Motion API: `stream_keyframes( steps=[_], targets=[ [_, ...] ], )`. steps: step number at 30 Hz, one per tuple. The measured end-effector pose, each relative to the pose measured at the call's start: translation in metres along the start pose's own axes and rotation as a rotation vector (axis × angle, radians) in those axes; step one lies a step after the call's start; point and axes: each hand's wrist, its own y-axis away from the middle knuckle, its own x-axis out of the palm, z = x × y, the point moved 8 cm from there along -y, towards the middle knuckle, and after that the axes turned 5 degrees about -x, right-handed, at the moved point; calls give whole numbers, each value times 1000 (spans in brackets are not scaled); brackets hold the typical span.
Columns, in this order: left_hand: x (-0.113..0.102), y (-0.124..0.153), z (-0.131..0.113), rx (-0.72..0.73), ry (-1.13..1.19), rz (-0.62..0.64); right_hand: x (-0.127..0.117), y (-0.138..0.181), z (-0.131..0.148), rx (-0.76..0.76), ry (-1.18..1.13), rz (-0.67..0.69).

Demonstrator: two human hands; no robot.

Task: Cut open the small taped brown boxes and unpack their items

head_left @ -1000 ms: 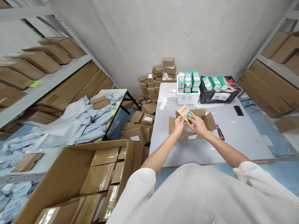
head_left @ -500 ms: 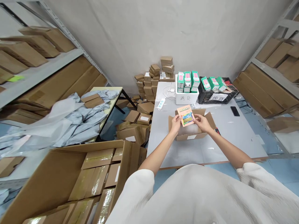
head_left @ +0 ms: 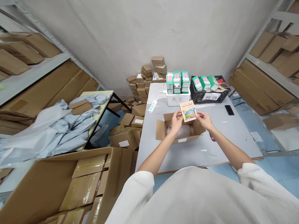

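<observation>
Between my two hands I hold up a thin peach-coloured booklet (head_left: 188, 112) with a landscape picture on its cover. My left hand (head_left: 177, 120) pinches its left edge, and my right hand (head_left: 203, 120) grips its lower right side. Below it stands a cardboard box (head_left: 182, 139) with its flaps spread; something whitish and translucent, perhaps plastic wrapping (head_left: 183, 131), lies inside. My left hand is over the box, the right one above its right end. A red and black tool (head_left: 212, 137), partly hidden by my right forearm, lies beside the box.
Behind the box are a white bin (head_left: 178, 99) of green-and-pink cartons and a black crate (head_left: 210, 96). A phone (head_left: 229, 110) lies right, a power strip (head_left: 152, 106) left. A large carton (head_left: 116, 174) of parcels stands at lower left; shelves (head_left: 53, 65) flank both sides.
The view has turned a little to the right, so the surroundings sit further left. The booklet, still in both hands, is now higher and to the right relative to the box.
</observation>
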Motion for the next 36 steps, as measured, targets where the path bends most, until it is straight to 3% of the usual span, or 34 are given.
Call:
stream_keyframes(
  steps=[4,11,16,22,28,32,36],
  targets=[
    [50,-6,-1,12,-5,-18,-52,-17,-15,17,-18,-23],
    [160,-29,7,6,2,74,-155,-53,-52,30,-90,-92],
    [245,-44,27,11,-36,221,-227,-75,-82,44,-115,-182],
    [328,-70,52,-29,-96,325,-299,-109,-117,87,-158,-247],
    [391,-132,43,-14,-89,432,-340,-177,-151,193,-221,-347],
    [422,-176,39,-35,-80,441,-350,-231,-162,238,-220,-349],
    [440,-213,42,-76,-99,394,-351,-276,-171,292,-241,-341]
  ],
)
